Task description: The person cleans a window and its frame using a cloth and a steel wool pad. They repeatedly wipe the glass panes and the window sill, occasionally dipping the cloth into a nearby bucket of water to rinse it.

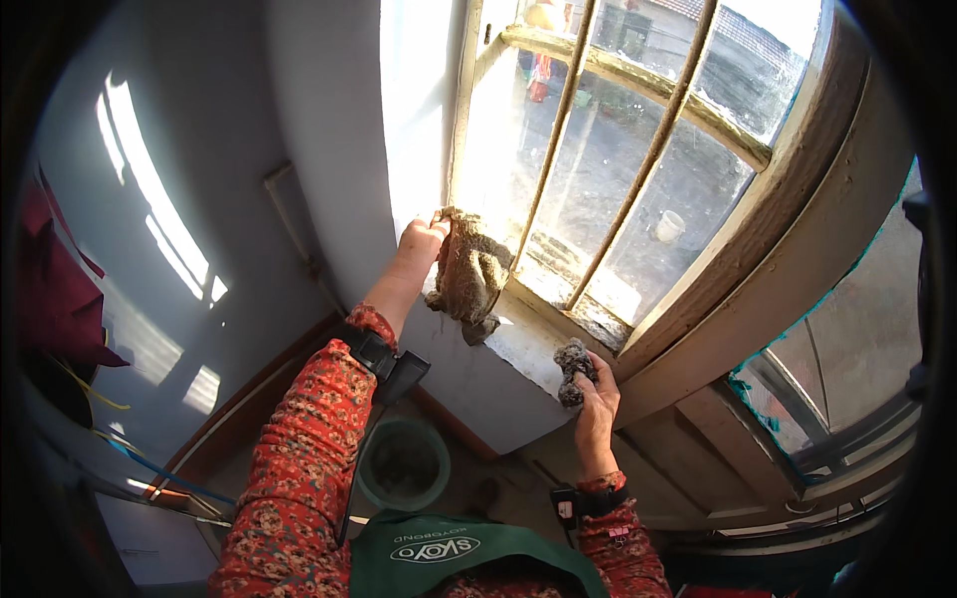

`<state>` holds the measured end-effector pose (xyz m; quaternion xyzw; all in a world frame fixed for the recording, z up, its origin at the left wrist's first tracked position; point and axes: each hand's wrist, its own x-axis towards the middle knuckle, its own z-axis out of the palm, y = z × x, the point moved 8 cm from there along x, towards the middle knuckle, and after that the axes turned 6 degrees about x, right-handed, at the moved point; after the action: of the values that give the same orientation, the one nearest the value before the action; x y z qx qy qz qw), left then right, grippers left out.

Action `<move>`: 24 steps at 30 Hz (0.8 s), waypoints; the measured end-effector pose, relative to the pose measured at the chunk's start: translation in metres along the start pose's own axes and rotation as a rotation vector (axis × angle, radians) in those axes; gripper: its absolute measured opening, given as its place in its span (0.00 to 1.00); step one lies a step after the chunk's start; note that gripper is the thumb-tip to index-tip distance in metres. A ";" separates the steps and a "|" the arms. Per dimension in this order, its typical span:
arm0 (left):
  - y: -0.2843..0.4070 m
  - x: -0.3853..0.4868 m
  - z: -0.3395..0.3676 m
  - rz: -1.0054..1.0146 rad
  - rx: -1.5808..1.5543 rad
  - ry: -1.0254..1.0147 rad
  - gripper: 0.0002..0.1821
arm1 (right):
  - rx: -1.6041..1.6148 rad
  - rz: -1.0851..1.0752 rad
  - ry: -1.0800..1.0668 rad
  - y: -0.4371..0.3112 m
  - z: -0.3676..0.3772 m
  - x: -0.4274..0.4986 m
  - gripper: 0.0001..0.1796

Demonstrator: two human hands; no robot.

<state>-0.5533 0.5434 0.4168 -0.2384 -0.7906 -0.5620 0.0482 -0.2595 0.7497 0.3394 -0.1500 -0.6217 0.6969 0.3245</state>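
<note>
My left hand (424, 243) grips the upper edge of a dirty, brownish cloth (475, 265), which hangs down beside the lower left corner of the window frame. Its lower end drapes over the edge of the windowsill (523, 336). In my right hand (598, 400) is a crumpled grey wad (574, 371), perhaps a rag or scouring wool, held just above the right end of the sill. The wooden window (695, 119), with its peeling paint and upright bars, rises in front of me.
Below the sill, a round basin (404, 463) with dark contents stands on the floor. To the right is a wooden door (710, 456) with a glass pane. A pipe (288, 217) runs along the left wall, and dark red fabric (60, 284) hangs at the far left.
</note>
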 end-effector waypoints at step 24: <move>-0.097 -0.252 0.002 -0.699 -0.880 -0.383 0.21 | -0.637 -0.385 -0.566 0.005 0.181 0.020 0.25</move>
<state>-0.3727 0.4393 0.2455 -0.0585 -0.5096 -0.7663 -0.3868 -0.3866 0.6227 0.3717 0.0720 -0.8853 0.4120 0.2032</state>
